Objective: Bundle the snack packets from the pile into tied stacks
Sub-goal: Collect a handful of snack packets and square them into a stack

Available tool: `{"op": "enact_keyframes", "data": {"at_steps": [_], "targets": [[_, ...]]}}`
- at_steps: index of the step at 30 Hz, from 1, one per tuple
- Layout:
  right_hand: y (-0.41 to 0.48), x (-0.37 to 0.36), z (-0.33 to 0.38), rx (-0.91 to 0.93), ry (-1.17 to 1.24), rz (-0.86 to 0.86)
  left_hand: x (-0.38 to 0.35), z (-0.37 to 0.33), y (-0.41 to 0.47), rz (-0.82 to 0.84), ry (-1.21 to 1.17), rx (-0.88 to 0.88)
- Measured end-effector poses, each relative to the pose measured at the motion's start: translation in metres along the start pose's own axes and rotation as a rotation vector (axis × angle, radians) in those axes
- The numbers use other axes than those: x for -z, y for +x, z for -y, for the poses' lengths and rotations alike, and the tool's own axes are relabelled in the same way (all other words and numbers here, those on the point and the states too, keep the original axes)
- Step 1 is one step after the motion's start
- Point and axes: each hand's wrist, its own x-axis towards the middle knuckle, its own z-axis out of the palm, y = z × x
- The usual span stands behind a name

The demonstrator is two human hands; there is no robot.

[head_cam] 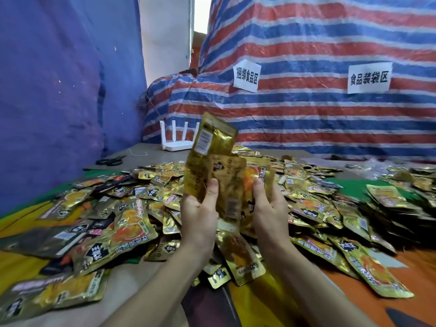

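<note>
head view: left grip (200, 215) and right grip (269, 208) both clasp 1 loose fan of gold snack packets (226, 180), thumbs pressed on its face, held upright above the pile (132, 208). pile spreads over the surface (153, 159); scissors (111, 160) and white router (175, 140) near far edge. blue-red striped tarp (306, 114) hangs behind.

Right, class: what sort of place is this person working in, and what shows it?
Probably a makeshift food-packing workroom: gold snack packets are heaped across the table, and two paper signs on the striped tarpaulin name food bundling and bagging zones.
</note>
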Motion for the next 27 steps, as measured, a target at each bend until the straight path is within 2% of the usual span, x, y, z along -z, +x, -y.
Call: {"op": "enact_keyframes", "data": {"at_steps": [7,13,18,22,27], "targets": [[-0.016,-0.012,-0.005,0.065,0.006,0.190,0.003,0.007,-0.008,0.071,0.172,-0.018],[-0.014,-0.007,-0.011,0.038,0.055,0.301,0.003,0.002,-0.009,0.032,0.123,0.126],[-0.010,-0.007,-0.011,-0.055,0.197,0.194,0.004,0.000,-0.005,-0.016,-0.025,0.267],[-0.003,-0.002,-0.005,-0.183,0.362,0.051,0.003,-0.004,-0.008,0.061,-0.093,0.345],[-0.001,0.005,-0.001,-0.186,0.360,0.015,0.003,-0.010,-0.012,0.206,-0.024,0.350]]}}
